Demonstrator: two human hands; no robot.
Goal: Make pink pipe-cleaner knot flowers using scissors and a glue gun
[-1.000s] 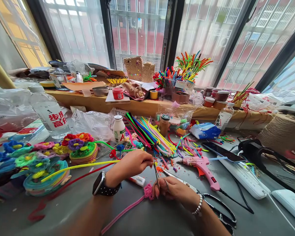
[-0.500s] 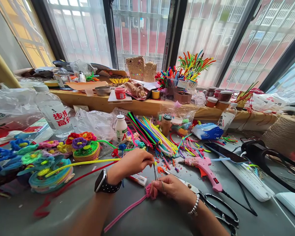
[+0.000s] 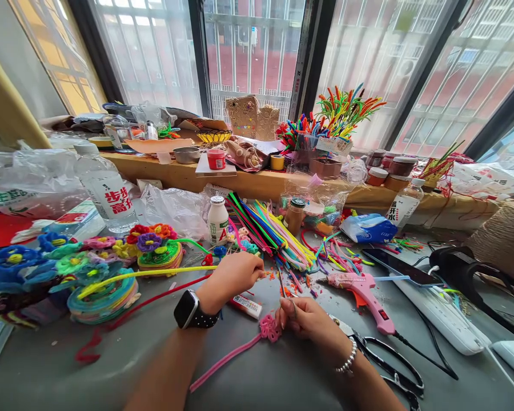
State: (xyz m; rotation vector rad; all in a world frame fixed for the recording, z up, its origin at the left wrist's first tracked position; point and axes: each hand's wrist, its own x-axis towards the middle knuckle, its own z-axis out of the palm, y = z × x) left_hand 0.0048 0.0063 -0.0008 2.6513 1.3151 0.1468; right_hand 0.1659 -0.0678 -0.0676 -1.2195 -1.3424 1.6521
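Observation:
My left hand (image 3: 235, 278), with a watch on its wrist, is closed, thumb and fingers pressed together. A long yellow pipe cleaner (image 3: 149, 274) runs from the left into this hand; its end at the fingertips is mostly hidden. My right hand (image 3: 308, 321) is closed around small scissors (image 3: 281, 283), their thin blades pointing away from me, a little right of the left fingertips. Close beside the right fingers is a pink pipe-cleaner flower (image 3: 269, 327) with a long pink tail (image 3: 225, 362) on the grey table. A red pipe cleaner (image 3: 154, 302) passes beneath the left wrist.
Large black-handled scissors (image 3: 394, 359) and a pink glue gun (image 3: 370, 297) lie right. Fuzzy flowers (image 3: 68, 262) crowd the left. Behind stand a white bottle (image 3: 218, 220), a pipe-cleaner bundle (image 3: 274, 234) and a brown jar (image 3: 295, 216). A boxed glue tube (image 3: 246, 307) lies between the hands.
The left hand has drawn slightly left with the yellow pipe cleaner, away from the small scissors' tips. The right hand has shifted a little right, uncovering more of the pink flower.

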